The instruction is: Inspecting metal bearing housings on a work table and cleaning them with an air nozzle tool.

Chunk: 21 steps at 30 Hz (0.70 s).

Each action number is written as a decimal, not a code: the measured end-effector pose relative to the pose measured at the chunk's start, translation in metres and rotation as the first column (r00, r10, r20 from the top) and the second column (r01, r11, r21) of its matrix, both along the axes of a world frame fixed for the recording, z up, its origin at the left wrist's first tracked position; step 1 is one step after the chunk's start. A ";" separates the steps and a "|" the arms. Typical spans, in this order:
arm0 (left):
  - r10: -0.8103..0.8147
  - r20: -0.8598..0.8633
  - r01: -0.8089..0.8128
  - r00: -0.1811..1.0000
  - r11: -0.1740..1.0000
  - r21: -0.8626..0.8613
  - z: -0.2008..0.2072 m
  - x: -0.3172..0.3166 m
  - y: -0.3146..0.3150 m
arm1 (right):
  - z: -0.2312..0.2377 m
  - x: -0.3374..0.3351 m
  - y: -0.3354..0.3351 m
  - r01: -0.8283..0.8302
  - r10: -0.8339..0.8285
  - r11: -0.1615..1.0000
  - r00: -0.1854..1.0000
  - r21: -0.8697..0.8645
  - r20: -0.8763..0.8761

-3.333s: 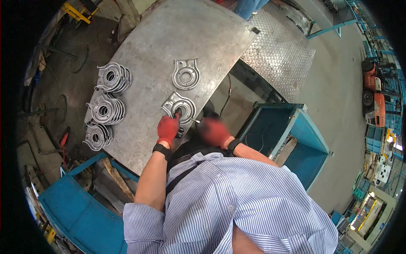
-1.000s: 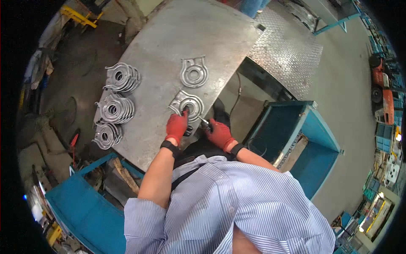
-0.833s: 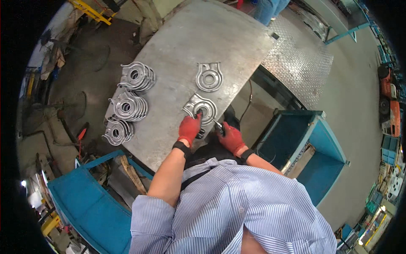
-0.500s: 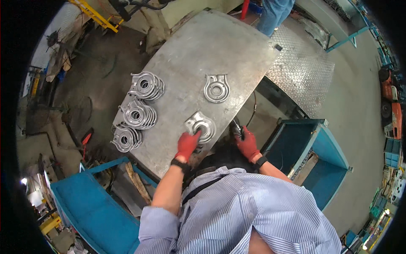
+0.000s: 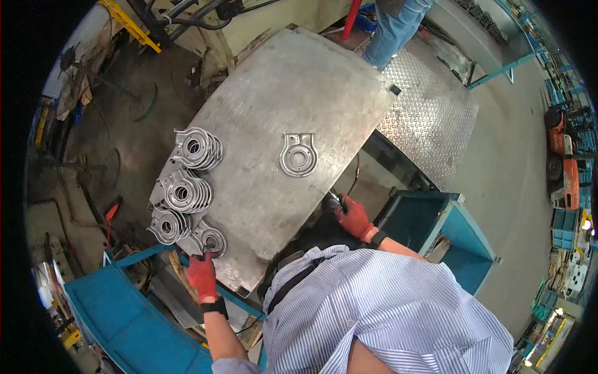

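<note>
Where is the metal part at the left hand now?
In the head view, the metal part is at the lower-left edge of the table, just right of the lowest stack, with the left hand at its lower rim.

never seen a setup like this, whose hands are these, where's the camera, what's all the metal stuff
No robot here: this is a person wearing red gloves, filmed by a fisheye camera on their own head, looking down, so straight edges bend. On the metal table lie three overlapping rows of round-bodied metal brackets along the left edge and a single bracket farther right. The left hand has its fingers on another bracket beside the nearest row; how firmly, I cannot tell. The right hand holds a dark hand tool by the table's edge. Blue bins stand on either side.
</note>
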<state>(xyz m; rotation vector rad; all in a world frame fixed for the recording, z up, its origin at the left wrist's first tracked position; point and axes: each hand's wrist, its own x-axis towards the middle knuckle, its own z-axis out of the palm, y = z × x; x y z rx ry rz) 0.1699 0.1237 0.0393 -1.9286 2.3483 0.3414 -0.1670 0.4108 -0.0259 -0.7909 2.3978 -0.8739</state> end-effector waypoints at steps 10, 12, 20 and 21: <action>-0.337 -0.458 0.385 0.823 0.923 0.013 0.016 -0.255 0.037 | 0.019 -0.069 0.000 -0.112 0.112 0.994 0.994 -0.017 0.012; -0.399 -0.296 0.416 0.868 0.909 -0.006 -0.009 -0.290 0.032 | 0.024 -0.082 0.005 -0.138 0.138 0.990 0.990 0.008 0.017; -0.322 -0.188 0.364 0.928 0.891 0.272 -0.035 -0.330 0.044 | 0.022 -0.108 0.024 -0.208 0.203 0.977 0.975 0.054 0.086; -0.302 -0.215 0.353 0.929 0.898 0.261 -0.048 -0.324 0.053 | 0.018 -0.109 0.024 -0.233 0.230 0.972 0.970 0.033 0.073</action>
